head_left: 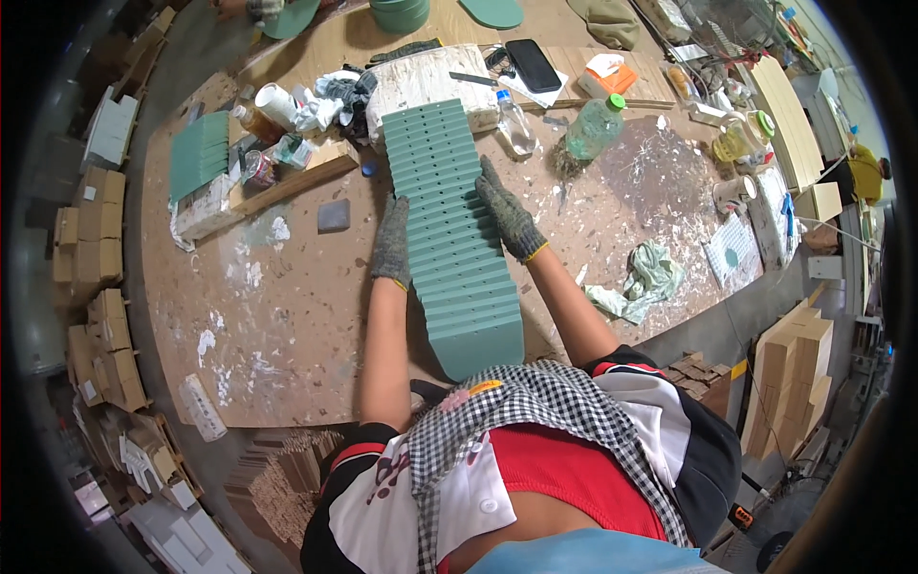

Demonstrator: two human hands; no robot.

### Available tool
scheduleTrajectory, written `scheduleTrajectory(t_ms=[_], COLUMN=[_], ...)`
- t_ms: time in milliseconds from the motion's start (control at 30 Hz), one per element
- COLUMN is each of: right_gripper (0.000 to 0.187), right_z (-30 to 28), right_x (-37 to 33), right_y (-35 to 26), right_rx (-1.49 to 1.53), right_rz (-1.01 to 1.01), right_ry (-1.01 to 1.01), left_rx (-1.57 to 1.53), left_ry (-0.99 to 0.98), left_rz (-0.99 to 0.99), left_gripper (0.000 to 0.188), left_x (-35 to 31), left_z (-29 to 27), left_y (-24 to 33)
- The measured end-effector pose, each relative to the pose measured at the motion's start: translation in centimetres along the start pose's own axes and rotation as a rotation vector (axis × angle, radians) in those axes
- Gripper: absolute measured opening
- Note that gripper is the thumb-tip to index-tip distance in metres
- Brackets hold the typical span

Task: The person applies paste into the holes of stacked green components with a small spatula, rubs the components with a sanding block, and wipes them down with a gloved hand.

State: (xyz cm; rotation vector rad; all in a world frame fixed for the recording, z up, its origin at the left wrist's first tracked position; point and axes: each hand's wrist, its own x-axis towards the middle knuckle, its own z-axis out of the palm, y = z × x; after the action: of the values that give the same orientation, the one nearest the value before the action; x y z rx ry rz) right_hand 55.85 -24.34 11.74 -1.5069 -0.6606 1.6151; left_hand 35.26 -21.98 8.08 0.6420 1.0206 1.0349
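A long fanned row of green flat panels (449,220) with small dark holes runs away from my body, each panel overlapping the one beneath it. Its far end leans on a white paint-caked block (421,84). My left hand (392,241), in a grey knit glove with a yellow cuff, presses along the row's left edge. On the right edge, my gloved right hand (509,218) holds it from the other side, fingers pointing away from me. Between them the two hands clasp the row; the fingertips under its edges are partly hidden.
A paint-spotted worktable (277,325) carries a small grey block (334,216), a green-capped bottle (595,126), a water bottle (516,126), a phone (534,65) and a crumpled cloth (652,277). More green panels (199,156) rest at left. Cartons (98,215) line the floor.
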Motion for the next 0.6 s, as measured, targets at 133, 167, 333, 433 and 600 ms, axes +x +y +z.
scheduleTrajectory(t_ms=[133, 167, 333, 433, 600], right_gripper=[0.061, 0.061, 0.061, 0.061, 0.032], right_z=[-2.0, -1.2, 0.3, 1.1, -2.8], right_x=[2.4, 2.6, 2.3, 0.8, 7.1], right_y=[-0.1, 0.0, 0.0, -1.1, 3.9], right_rx=[0.082, 0.079, -0.158, -0.079, -0.983], right_rz=[0.009, 0.005, -0.144, -0.093, -0.907], right_ry=[-0.1, -0.115, 0.027, -0.042, 0.117], left_rx=[0.084, 0.083, 0.102, 0.028, 0.004], left_ry=[0.075, 0.086, 0.08, 0.121, -0.085], left_rz=[-0.207, -0.195, -0.108, -0.01, -0.012], left_gripper=[0.065, 0.065, 0.059, 0.052, 0.043], left_x=[1.5, 3.0, 5.0, 4.5, 4.6], left_z=[1.2, -0.9, -3.9, -4.1, -0.4], left_y=[1.1, -0.2, -2.7, -2.3, -0.5])
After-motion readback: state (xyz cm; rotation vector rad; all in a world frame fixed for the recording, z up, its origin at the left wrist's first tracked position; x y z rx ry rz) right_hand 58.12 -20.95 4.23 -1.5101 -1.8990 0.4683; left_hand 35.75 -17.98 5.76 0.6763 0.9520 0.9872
